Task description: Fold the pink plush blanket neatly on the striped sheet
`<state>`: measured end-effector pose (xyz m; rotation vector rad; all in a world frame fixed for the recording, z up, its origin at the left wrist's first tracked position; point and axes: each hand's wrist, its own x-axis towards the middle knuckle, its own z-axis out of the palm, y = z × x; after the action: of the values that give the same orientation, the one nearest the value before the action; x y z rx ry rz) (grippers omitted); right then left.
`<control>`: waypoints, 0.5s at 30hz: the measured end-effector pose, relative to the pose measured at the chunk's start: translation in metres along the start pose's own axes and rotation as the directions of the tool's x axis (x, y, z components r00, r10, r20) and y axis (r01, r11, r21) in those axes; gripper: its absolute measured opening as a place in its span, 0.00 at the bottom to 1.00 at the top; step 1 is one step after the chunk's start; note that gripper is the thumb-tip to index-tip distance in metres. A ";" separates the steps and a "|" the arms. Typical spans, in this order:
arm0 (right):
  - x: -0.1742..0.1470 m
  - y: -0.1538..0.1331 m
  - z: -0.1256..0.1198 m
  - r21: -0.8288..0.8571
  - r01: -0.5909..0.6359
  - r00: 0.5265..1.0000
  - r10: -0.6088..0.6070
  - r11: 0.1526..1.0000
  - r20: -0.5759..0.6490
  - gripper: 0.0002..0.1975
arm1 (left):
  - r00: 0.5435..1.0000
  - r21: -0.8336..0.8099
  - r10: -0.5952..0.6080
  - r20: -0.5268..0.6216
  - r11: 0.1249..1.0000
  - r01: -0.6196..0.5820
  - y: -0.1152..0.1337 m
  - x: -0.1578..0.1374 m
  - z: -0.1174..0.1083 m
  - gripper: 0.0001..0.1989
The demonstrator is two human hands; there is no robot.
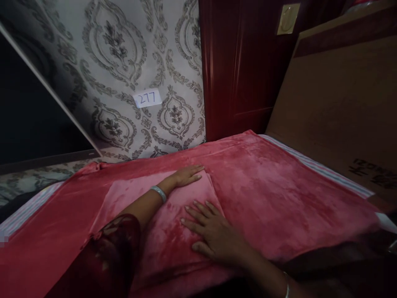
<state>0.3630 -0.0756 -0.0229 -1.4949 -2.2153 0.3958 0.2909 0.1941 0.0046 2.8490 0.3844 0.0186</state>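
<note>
A folded pink plush cloth (124,194) lies flat on a larger red-pink plush cloth (266,186) of similar look. My left hand (187,176) rests palm down near the far right corner of the folded piece, fingers stretched out to the right. Nearer to me, my right hand (214,234) lies flat on its right part with the fingers spread. Neither hand grasps anything. Darker red streaks show in the pile between the hands. A silvery band circles the left wrist, and a thin bangle is on the right one.
Patterned wallpaper (161,49) with a paper label reading 277 (148,98) stands behind. A dark red wooden panel (238,66) and a large cardboard box (335,111) are at the right. A dark screen-like panel (34,107) leans at the left. Striped fabric (325,169) shows under the cloth.
</note>
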 end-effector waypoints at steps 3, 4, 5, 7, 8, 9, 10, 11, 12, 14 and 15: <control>0.000 -0.001 0.000 0.016 -0.007 1.000 0.007 1.000 -0.004 0.32 | 0.997 -0.032 -0.049 -0.063 0.998 0.047 -0.009 0.003 0.005 0.32; 0.001 -0.001 0.000 0.015 -0.008 1.000 0.008 1.000 -0.004 0.32 | 0.996 -0.024 -0.047 -0.080 0.999 0.045 -0.009 0.003 0.007 0.33; 0.001 -0.001 0.001 0.012 -0.008 1.000 0.008 1.000 -0.003 0.31 | 0.995 -0.005 -0.042 -0.088 0.999 0.042 -0.007 0.002 0.008 0.33; 0.002 0.000 0.002 0.000 -0.007 1.000 0.007 1.000 -0.002 0.32 | 0.994 0.067 -0.064 -0.086 0.995 0.070 0.002 0.002 0.007 0.32; 0.001 0.001 0.002 -0.011 -0.009 1.000 0.009 1.000 -0.002 0.31 | 0.993 0.119 -0.086 -0.086 0.988 0.096 0.008 0.002 0.005 0.32; 0.001 0.002 0.001 -0.026 -0.011 1.000 0.011 1.000 0.000 0.31 | 0.990 0.177 -0.107 -0.093 0.977 0.122 0.013 0.001 0.001 0.31; 0.000 0.003 0.000 -0.043 -0.012 1.000 0.013 0.999 0.006 0.31 | 0.988 0.228 -0.119 -0.101 0.964 0.139 0.018 -0.002 -0.004 0.31; -0.001 0.003 -0.003 -0.059 -0.011 1.000 0.013 0.998 0.020 0.31 | 0.987 0.262 -0.118 -0.106 0.954 0.143 0.022 -0.005 -0.010 0.31; -0.002 0.002 -0.006 -0.071 -0.007 0.999 0.010 0.997 0.036 0.32 | 0.989 0.272 -0.103 -0.104 0.954 0.128 0.025 -0.011 -0.018 0.31; 0.000 -0.004 -0.017 -0.085 0.011 0.998 -0.006 0.996 0.058 0.32 | 0.995 0.199 -0.042 -0.086 0.978 0.058 0.025 -0.030 -0.035 0.30; 0.004 -0.010 -0.022 -0.089 0.033 0.998 -0.028 0.995 0.060 0.31 | 0.997 0.120 -0.009 -0.081 0.993 0.019 0.024 -0.043 -0.043 0.30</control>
<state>0.3646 -0.0757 0.0018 -1.5116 -2.3269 0.3376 0.2535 0.1718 0.0538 2.9712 0.4359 0.1118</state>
